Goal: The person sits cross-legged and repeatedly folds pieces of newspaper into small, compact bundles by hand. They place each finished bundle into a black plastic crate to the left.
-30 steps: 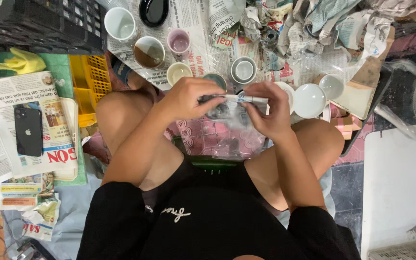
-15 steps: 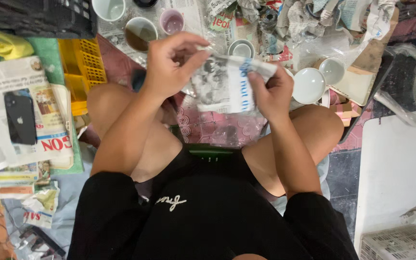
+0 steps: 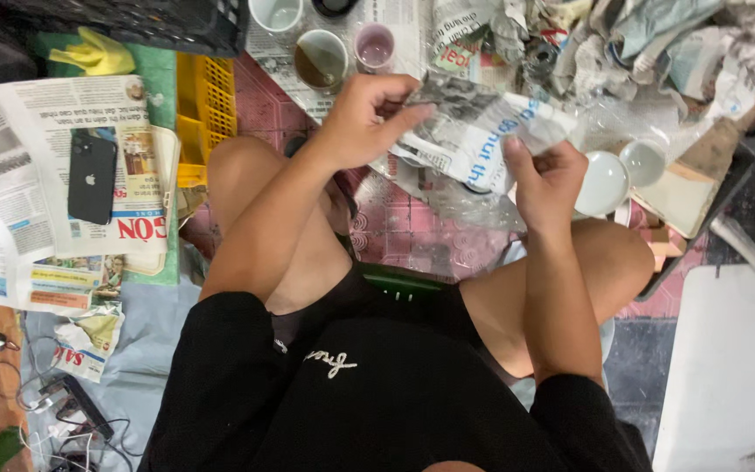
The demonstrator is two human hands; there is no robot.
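Brown-filled cup [image 3: 320, 59] beside pink-tinted cup [image 3: 374, 46]

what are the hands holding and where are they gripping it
Both hold one sheet of newspaper. The left hand pinches its left edge between the fingertips; the right hand grips its right end, thumb on top.

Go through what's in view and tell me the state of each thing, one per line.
Left hand: pinching the newspaper sheet's edge.
Right hand: gripping the sheet's other end.
Newspaper sheet: crumpled, held up between both hands.
Brown-stained cup: upright, brown inside.
Purple-stained cup: upright, purple inside.
White bowl: upright on the floor, looks empty.
Black phone: face down on a newspaper.
Yellow glove: lying limp.
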